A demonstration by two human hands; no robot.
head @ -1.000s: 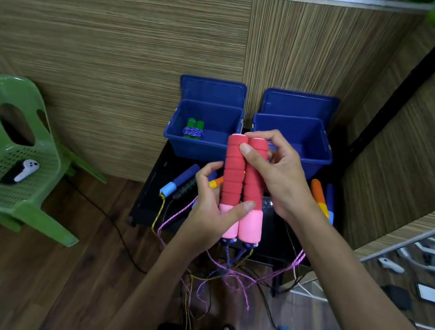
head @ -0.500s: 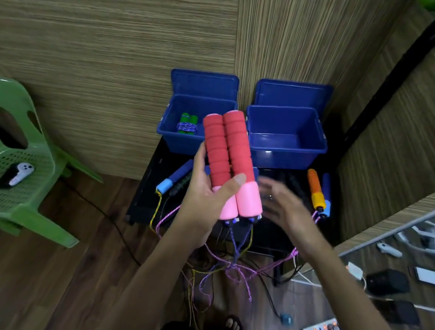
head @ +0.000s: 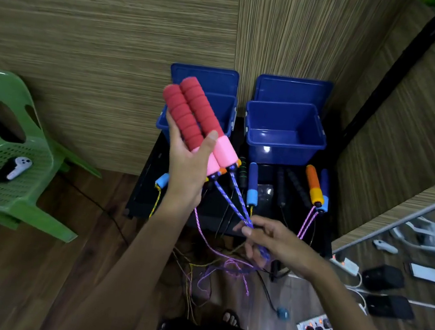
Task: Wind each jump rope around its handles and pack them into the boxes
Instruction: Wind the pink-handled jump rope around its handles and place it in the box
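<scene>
Since the earlier frame, the right hand (head: 275, 243) has been drawn down and away from the red handles (head: 194, 122), and the blue cord (head: 236, 203) is now pinched between its fingers. The paired handles, red foam with pink ends, are held side by side in the closed left hand (head: 187, 169), tilted up and to the left in front of the left box (head: 226, 115). Two strands of the cord are stretched from the handle ends down to the right hand, where they meet; the rest is trailed below in a loose tangle with pink cord (head: 210, 247) over the wooden floor (head: 15, 262). The right box (head: 283, 149), open and blue like its neighbour, is seen just beside the left one on a black table (head: 146, 183). Near the boxes, other handles are laid out on the table: a blue handle (head: 252, 183), black handles (head: 291, 188) and an orange handle (head: 314, 186). Well apart to the left, a green chair (head: 11, 152) is seen with a white controller (head: 19, 167) on its seat.
</scene>
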